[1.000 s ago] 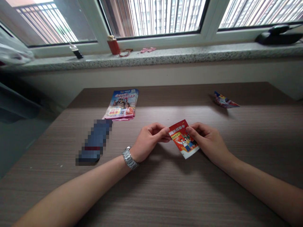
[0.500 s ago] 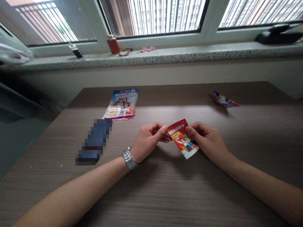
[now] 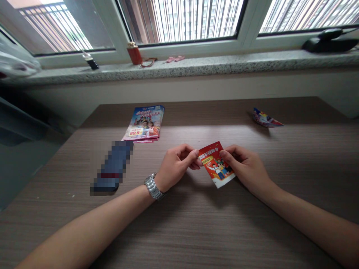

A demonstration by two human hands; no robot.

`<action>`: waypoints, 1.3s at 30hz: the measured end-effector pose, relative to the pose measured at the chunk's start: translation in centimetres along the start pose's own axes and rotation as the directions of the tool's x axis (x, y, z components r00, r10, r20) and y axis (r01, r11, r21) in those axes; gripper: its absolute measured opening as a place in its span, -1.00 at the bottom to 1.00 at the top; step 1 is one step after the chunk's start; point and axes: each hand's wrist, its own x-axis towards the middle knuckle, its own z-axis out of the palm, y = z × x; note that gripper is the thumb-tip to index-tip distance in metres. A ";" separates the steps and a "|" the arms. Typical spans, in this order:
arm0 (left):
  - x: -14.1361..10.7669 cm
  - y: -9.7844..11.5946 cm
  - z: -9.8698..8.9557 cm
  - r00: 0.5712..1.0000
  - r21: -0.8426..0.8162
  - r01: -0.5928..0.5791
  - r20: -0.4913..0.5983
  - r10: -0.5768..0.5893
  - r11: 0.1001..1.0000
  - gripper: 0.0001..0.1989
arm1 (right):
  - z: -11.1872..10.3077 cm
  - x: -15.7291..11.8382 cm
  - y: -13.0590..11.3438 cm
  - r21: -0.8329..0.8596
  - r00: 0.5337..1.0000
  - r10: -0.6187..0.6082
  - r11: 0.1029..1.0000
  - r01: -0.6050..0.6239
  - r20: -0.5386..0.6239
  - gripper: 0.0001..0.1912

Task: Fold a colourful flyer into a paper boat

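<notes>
A red printed leaflet (image 3: 215, 166) with cartoon figures and a white lower edge is held tilted above the table. My left hand (image 3: 179, 162), with a metal watch (image 3: 154, 186) on its wrist, pinches the leaflet's upper left corner between thumb and fingers. On the opposite side, my right hand (image 3: 245, 164) grips its right edge, thumb on the printed face. The fingers behind the paper are partly hidden. Further back on the right lies a folded paper piece (image 3: 267, 118) in blue, red and white.
A stack of colourful flyers (image 3: 147, 123) lies at the back left of the wooden table (image 3: 179, 235). Near it is a pixelated dark blue object (image 3: 112, 168). On the stone windowsill (image 3: 224, 63) stand a red container (image 3: 134, 54), a small black-and-white item (image 3: 90, 61) and a black device (image 3: 331, 41).
The leaflet has shifted very slightly in my fingers, its lower corner moving a little to the left. Both hands stay almost in place, and nothing was let go.
</notes>
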 end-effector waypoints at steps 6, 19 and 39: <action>-0.1 0.1 -0.2 0.998 0.128 -0.061 -0.013 0.063 0.990 -0.64 | 0.2 -0.2 -0.3 -0.019 1.000 -0.008 1.000 0.008 -0.001 -0.61; 0.2 -0.3 0.4 0.999 0.000 0.029 0.038 -0.029 1.000 -0.68 | -0.1 0.2 0.2 -0.006 0.999 -0.017 1.000 0.017 -0.034 -0.61; 0.4 -0.6 -0.3 1.000 0.016 -0.029 -0.009 0.029 0.999 -0.70 | -0.3 0.4 -0.2 0.000 0.997 0.007 1.000 -0.007 0.075 -0.68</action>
